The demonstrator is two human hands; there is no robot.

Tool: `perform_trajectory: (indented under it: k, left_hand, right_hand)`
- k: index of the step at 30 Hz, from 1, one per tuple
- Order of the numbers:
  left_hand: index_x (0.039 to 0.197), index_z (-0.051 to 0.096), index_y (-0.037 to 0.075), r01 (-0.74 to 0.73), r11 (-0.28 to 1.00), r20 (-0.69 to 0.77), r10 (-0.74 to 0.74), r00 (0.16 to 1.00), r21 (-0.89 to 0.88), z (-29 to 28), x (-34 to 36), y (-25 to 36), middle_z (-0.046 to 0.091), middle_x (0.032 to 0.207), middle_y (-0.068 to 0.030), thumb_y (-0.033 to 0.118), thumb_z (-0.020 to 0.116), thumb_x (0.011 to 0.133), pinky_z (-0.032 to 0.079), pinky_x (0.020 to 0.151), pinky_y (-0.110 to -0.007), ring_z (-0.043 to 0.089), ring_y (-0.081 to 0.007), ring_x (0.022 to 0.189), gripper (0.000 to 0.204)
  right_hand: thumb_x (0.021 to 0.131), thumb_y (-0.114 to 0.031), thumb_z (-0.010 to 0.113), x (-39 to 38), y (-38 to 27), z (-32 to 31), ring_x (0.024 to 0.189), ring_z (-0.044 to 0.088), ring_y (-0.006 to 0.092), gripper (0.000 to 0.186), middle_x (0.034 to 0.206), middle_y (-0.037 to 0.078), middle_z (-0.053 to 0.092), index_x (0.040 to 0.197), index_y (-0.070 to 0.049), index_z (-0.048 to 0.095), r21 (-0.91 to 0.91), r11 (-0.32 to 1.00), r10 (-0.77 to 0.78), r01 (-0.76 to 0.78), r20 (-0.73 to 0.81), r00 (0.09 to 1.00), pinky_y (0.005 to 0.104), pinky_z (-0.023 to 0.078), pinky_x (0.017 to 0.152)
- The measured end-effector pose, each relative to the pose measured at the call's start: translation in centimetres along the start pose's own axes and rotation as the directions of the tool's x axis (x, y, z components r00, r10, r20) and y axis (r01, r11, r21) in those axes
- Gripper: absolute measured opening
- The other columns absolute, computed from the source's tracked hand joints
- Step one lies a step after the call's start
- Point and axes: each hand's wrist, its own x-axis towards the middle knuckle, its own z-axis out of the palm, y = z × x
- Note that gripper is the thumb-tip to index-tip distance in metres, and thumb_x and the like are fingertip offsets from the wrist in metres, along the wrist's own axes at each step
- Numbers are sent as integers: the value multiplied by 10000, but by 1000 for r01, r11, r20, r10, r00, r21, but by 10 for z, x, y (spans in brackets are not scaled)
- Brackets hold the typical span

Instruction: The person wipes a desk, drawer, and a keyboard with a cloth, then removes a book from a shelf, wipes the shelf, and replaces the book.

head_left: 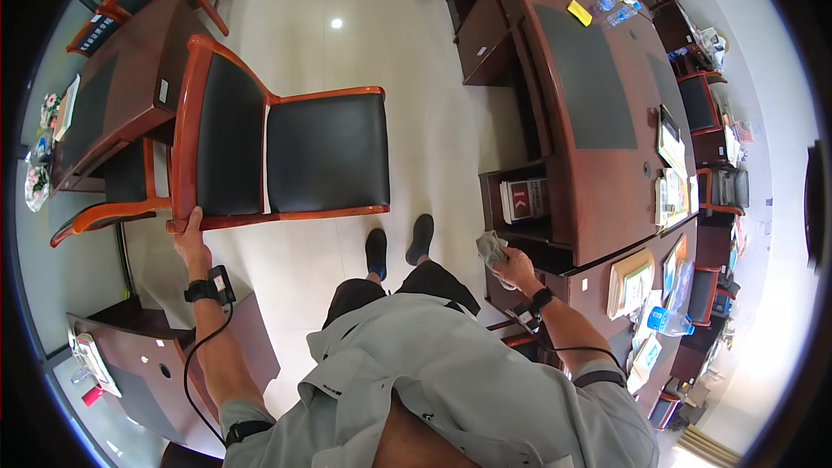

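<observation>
A wooden chair [328,152] with a black padded seat and back stands in front of me to the left. My left hand [192,243] is closed round the lower corner of its reddish frame, where back and seat meet. A crumpled greyish cloth [492,248] is bunched in my right hand [517,270], beside the open shelf of the dark wooden desk [598,199] at my right. Part of the cloth hangs below the fingers.
Books [523,200] stand in the desk's shelf. Water bottles [620,9], a yellow packet [580,12] and paper stacks lie on the desks. Another desk [130,104] and chair [121,199] stand at left. Pale tiled floor [347,52] runs between the rows.
</observation>
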Motion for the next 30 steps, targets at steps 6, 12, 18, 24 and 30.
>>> perform_trajectory:
  k: [6, 12, 18, 24, 30]
  left_hand:
    - [1258, 592, -26, -61, 996, -40, 63, 997, 60, -79, 13, 29, 648, 1221, -82, 98, 820, 844, 473, 980, -354, 608, -194, 1076, 489]
    - [1271, 554, 72, 96, 988, -166, -75, 983, 122, -106, 4, 25, 628, 1245, -38, 194, 852, 826, 455, 983, -389, 585, -196, 1116, 549]
    - [1251, 551, 159, 192, 976, -176, -172, 969, 99, -198, 7, -5, 639, 1211, 14, 244, 870, 821, 492, 889, -385, 607, -152, 1090, 542]
    - [1239, 535, 167, 149, 988, -249, -137, 959, 33, -226, 7, -20, 647, 1176, 10, 203, 875, 829, 540, 736, -309, 635, -127, 960, 534]
    - [1075, 671, 14, 193, 735, -463, 182, 867, 650, -187, -11, -19, 695, 856, -111, 467, 826, 828, 575, 614, -378, 664, -224, 736, 539]
  right_hand:
    - [737, -378, 726, 3, -37, 0, 1089, 685, 354, 638, 1189, 213, 701, 1283, -52, 669, 113, 991, -64, 68, -36, 997, 414, 544, 924]
    - [734, -374, 731, 12, -23, -13, 1058, 697, 353, 603, 1136, 195, 724, 1279, -120, 689, 96, 994, 42, -43, 11, 999, 417, 547, 916]
    - [730, -342, 745, 16, -10, -43, 1045, 713, 330, 598, 1117, 213, 730, 1243, -38, 695, 106, 994, 38, -27, -106, 994, 381, 547, 923]
    - [788, -359, 746, 24, 15, -119, 1135, 672, 348, 636, 1233, 208, 690, 1313, -17, 640, 244, 970, 133, -27, -433, 892, 414, 515, 988]
    - [822, -346, 729, 41, 96, -142, 1137, 648, 376, 584, 1220, 221, 672, 1283, 2, 639, 223, 975, 174, -18, -704, 688, 436, 506, 972]
